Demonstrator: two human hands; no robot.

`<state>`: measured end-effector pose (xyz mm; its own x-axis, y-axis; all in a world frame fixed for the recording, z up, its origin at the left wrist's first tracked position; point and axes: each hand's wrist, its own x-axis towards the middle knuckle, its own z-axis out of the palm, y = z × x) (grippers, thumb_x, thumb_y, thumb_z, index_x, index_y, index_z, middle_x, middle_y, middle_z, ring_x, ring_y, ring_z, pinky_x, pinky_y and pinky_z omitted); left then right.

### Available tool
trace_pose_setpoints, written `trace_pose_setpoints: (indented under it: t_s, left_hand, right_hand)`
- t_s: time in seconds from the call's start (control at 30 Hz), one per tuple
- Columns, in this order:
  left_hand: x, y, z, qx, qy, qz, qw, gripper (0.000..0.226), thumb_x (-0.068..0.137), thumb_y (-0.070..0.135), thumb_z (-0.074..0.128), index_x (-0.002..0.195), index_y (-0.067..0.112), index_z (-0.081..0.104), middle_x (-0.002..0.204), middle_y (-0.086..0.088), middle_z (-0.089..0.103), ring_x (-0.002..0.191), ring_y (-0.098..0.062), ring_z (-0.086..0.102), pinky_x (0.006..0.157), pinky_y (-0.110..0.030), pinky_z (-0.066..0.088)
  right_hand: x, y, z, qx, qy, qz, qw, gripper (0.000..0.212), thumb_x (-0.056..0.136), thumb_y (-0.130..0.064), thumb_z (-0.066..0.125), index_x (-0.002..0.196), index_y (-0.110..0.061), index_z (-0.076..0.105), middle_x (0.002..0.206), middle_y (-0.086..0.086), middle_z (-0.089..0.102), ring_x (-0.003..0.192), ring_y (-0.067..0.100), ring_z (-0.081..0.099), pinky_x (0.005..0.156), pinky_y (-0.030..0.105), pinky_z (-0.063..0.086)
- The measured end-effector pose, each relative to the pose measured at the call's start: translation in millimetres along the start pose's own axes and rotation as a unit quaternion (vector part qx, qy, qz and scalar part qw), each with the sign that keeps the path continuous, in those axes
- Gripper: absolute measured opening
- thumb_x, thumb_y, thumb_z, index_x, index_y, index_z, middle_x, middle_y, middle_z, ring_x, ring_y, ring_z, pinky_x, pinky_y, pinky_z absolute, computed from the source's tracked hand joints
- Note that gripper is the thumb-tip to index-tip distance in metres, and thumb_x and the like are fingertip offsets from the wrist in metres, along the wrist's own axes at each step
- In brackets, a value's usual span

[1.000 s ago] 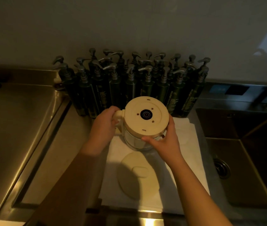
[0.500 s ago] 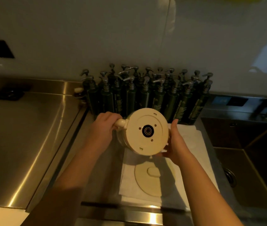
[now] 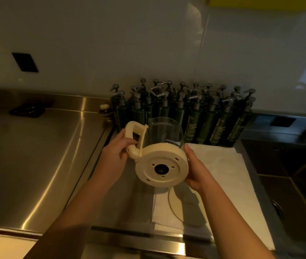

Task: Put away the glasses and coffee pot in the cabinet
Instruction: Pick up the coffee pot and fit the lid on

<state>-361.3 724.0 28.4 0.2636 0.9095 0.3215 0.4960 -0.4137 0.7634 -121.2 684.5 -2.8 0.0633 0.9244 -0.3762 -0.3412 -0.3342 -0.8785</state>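
The coffee pot (image 3: 162, 157) has a clear glass body, a cream handle and a cream round base. It hangs in the air above the counter, lying on its side with the base turned towards me. My left hand (image 3: 115, 158) grips its handle. My right hand (image 3: 195, 171) cups the right edge of the base. Its cream lid (image 3: 184, 210) lies flat on the white cloth (image 3: 228, 176) below, partly in the pot's shadow. No glasses and no cabinet are in view.
Several dark green pump bottles (image 3: 195, 113) stand in rows against the white wall behind the pot. A steel counter (image 3: 36, 156) stretches to the left. A deep steel sink (image 3: 297, 193) lies to the right. A black socket plate (image 3: 25, 62) is on the wall.
The pot has been lifted off the cloth and tipped from upside down onto its side, base towards me. The view has tilted up, showing more wall.
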Motion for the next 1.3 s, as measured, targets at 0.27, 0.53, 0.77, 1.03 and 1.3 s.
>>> trace_pose_setpoints:
  t_s: [0.27,0.53,0.77,1.03,1.3]
  left_hand:
    - [0.4,-4.5,-0.6,-0.187,-0.030,-0.101,0.977,0.070,0.085,-0.001,0.063,0.134,0.044,0.043,0.129,0.015,0.055,0.119,-0.007,0.056,0.098,-0.037,0.050]
    - [5.4,-14.5,3.4,-0.159,-0.019,-0.146,0.976,0.095,0.063,0.045,0.087,0.141,0.047,0.033,0.140,0.012,0.047,0.129,-0.013,0.048,0.099,-0.053,0.047]
    - [-4.1,-37.5,21.7,-0.155,0.006,-0.219,0.963,0.135,0.023,0.073,0.083,0.139,0.049,0.019,0.151,0.004,0.034,0.137,-0.023,0.037,0.103,-0.057,0.042]
    - [-11.6,-52.4,35.4,-0.172,0.040,-0.262,0.949,0.118,0.046,0.025,0.094,0.137,0.046,0.023,0.147,-0.002,0.037,0.134,-0.026,0.040,0.104,-0.054,0.043]
    - [-20.6,-71.6,47.3,-0.214,0.057,-0.264,0.939,0.116,0.049,0.011,0.093,0.136,0.044,0.024,0.145,-0.001,0.039,0.135,-0.022,0.039,0.108,-0.052,0.039]
  right_hand:
    - [-1.0,6.6,-16.8,-0.083,-0.026,-0.123,0.989,0.087,0.070,-0.036,0.080,0.142,-0.045,0.033,0.151,-0.009,0.037,0.135,0.015,0.040,0.106,0.051,0.041]
    - [-8.3,1.8,-6.7,-0.238,-0.038,-0.164,0.957,0.116,0.061,-0.008,0.086,0.138,-0.059,0.015,0.133,-0.035,0.033,0.134,0.000,0.025,0.107,0.033,0.035]
    - [-5.2,18.4,7.2,-0.341,0.021,-0.195,0.919,0.130,0.059,-0.011,0.089,0.148,-0.044,0.000,0.154,-0.009,0.027,0.138,0.007,0.026,0.107,0.027,0.032]
    - [4.1,43.4,13.1,-0.371,0.055,-0.199,0.905,0.129,0.061,-0.006,0.086,0.149,-0.043,0.000,0.155,-0.009,0.023,0.130,0.002,0.023,0.100,0.019,0.035]
    - [11.0,57.1,11.0,-0.386,0.048,-0.203,0.899,0.127,0.062,-0.005,0.086,0.140,-0.053,-0.002,0.140,-0.026,0.019,0.127,-0.006,0.020,0.098,0.009,0.030]
